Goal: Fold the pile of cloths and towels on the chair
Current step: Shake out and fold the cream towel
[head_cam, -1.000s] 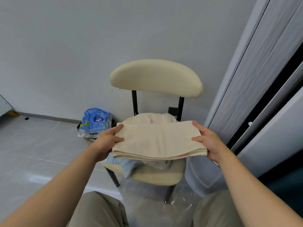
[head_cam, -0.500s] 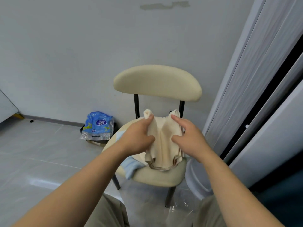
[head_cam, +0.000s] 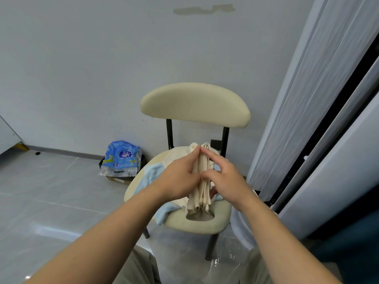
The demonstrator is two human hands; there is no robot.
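Observation:
A cream chair (head_cam: pixel 196 223) stands against the wall with a loose pile of cloths on its seat. I hold a cream towel (head_cam: pixel 202 193), folded into a narrow upright bundle, above the seat. My left hand (head_cam: pixel 180 179) presses and grips it from the left, and my right hand (head_cam: pixel 224 179) grips it from the right, fingertips meeting at its top edge. Its lower end hangs down in a loop over the seat front. A light blue cloth (head_cam: pixel 152 175) and another cream cloth (head_cam: pixel 176 155) lie under it on the seat.
A blue plastic package (head_cam: pixel 121 158) sits on a dark box on the grey tiled floor left of the chair. Grey folding door panels (head_cam: pixel 307 119) stand close on the right. A clear plastic sheet (head_cam: pixel 223 263) lies under the chair's front.
One second ago the towel was held flat and wide between my hands. I brought both hands together, folding it in half into a narrow bundle.

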